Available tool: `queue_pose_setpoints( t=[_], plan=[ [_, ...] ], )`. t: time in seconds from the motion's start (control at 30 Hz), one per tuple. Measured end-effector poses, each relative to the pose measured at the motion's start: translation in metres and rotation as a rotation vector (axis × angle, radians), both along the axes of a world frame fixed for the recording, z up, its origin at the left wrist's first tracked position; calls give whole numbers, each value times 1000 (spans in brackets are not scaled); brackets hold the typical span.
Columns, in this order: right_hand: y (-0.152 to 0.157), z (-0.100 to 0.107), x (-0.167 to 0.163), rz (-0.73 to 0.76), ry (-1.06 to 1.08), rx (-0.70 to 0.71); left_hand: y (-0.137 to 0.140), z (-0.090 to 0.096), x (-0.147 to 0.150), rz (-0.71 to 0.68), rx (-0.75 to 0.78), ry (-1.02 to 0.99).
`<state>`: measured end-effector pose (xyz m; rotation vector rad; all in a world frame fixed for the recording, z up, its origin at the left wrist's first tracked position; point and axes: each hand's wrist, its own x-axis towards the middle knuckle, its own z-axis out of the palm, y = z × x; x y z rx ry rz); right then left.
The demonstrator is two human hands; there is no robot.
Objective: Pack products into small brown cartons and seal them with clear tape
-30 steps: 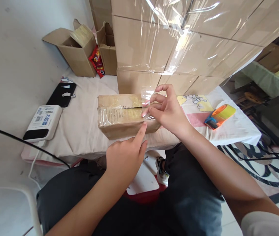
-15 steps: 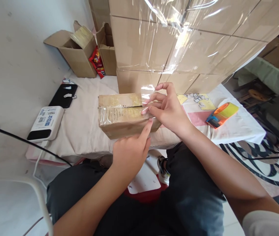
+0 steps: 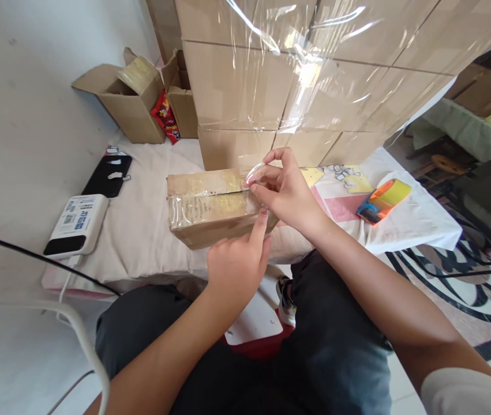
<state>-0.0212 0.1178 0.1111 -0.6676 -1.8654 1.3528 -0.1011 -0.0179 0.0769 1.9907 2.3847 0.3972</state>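
Note:
A long cardboard box lies on the cloth-covered table, with clear tape over its left end and a seam along its top. At the box's right part, my right hand pinches a strip of clear packing tape that curls up from the top; the fingertips are partly hidden behind the film. My left hand holds nothing. Its index finger is stretched out and touches the box's front upper edge below my right hand, while its other fingers are curled and its thumb stands apart.
Cardboard boxes under clear film stand stacked behind. An orange-and-blue tape dispenser lies at right. On the left are a white power bank, a black phone, an open carton and a red snack packet.
The tape strip, upright before, now bends lower over the box top as my right hand moves down and toward it. My left index finger stays at the front edge. The camera view has shifted slightly.

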Motion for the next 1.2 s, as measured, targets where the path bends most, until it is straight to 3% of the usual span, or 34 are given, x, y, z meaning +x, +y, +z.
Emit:
queue_pose_setpoints(
  t=[0.27,0.47,0.67,1.03,1.2],
  plan=[
    [14,3,0,-65,-68,116,0,0,-1,0,-21,6],
    [25,6,-1,37,-115,100,1,0,2,-7,-28,12],
    [44,0,-3,38,-109,273,1,1,4,-2,-30,7],
    [60,-11,-9,22,-261,232,3,0,5,-2,-17,-2],
    [60,-13,-10,7,-212,244,1,0,6,-3,-28,-14]
  ],
)
